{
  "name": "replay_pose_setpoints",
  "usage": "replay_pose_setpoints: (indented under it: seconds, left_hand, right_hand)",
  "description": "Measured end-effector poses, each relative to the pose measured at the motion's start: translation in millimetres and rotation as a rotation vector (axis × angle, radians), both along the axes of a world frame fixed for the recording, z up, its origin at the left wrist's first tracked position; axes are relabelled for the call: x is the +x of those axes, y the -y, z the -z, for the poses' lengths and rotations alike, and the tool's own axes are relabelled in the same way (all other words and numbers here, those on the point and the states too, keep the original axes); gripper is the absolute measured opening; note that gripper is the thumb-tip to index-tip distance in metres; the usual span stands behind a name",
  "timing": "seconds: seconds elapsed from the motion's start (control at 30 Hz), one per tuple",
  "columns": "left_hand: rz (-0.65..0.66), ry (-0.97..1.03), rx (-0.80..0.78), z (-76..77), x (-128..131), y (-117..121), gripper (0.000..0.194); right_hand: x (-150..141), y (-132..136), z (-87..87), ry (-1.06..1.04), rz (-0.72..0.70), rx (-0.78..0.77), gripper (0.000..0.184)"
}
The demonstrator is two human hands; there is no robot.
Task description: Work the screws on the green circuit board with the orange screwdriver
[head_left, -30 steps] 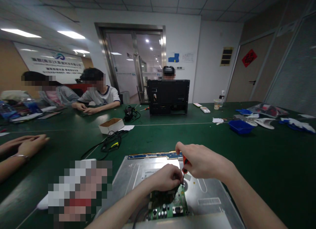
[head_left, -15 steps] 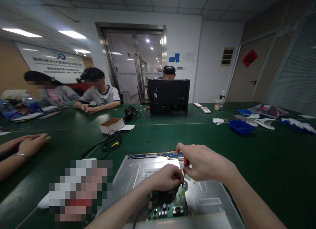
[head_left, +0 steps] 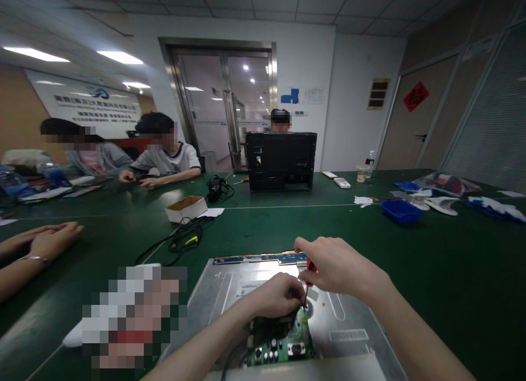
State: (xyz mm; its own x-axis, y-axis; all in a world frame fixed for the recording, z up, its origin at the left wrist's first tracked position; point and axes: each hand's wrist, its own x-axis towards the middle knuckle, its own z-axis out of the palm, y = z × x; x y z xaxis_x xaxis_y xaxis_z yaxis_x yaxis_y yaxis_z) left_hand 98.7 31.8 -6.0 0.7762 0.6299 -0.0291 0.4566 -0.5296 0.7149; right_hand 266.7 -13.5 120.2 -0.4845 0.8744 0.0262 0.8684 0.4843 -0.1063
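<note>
My right hand (head_left: 335,266) is closed around the red-and-black handle of a screwdriver (head_left: 311,266). The screwdriver stands nearly upright, its thin shaft pointing down to the upper right corner of a green circuit board (head_left: 302,337). Close beside the shaft, my left hand (head_left: 281,294) has its thumb and fingers pinched together; whatever lies between them is hidden. That hand also covers the board's upper part. Beneath the board lies a silver metal panel (head_left: 353,321), with a narrow blue circuit strip (head_left: 250,259) along its far edge.
A black monitor housing (head_left: 281,162) stands across the green table (head_left: 263,227). To the left are a small open box (head_left: 187,208), black cables (head_left: 181,241) and another person's hands (head_left: 55,241). A blue tray (head_left: 400,211) sits at the right. More people sit opposite.
My right hand has risen slightly and its fingers have shifted on the screwdriver handle. My left hand stays put. A person across the table has moved their hands apart.
</note>
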Motion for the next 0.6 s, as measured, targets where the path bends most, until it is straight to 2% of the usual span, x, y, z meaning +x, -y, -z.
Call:
replay_pose_setpoints:
  seconds: [0.1, 0.27, 0.37, 0.5, 0.6]
  left_hand:
    - [0.009, 0.000, -0.007, 2.4, 0.0, -1.3, 0.028]
    - [-0.003, -0.011, 0.010, 3.8, -0.4, -1.3, 0.029]
    - [-0.006, -0.014, 0.013, 2.3, -0.4, -0.1, 0.028]
    - [-0.019, -0.036, 0.030, -0.9, -0.1, 1.7, 0.026]
    - [-0.017, -0.028, 0.035, -1.1, -0.2, 1.5, 0.023]
  right_hand:
    - [2.7, 1.6, -0.3, -0.056, -0.079, -0.032, 0.037]
    - [1.9, 0.3, -0.1, -0.099, -0.093, -0.078, 0.041]
    - [-0.5, -1.5, 0.6, -0.065, -0.073, -0.030, 0.038]
    - [-1.9, -3.6, 2.1, 0.008, 0.015, 0.037, 0.025]
    - [-1.3, -3.7, 2.2, -0.005, 0.022, 0.020, 0.029]
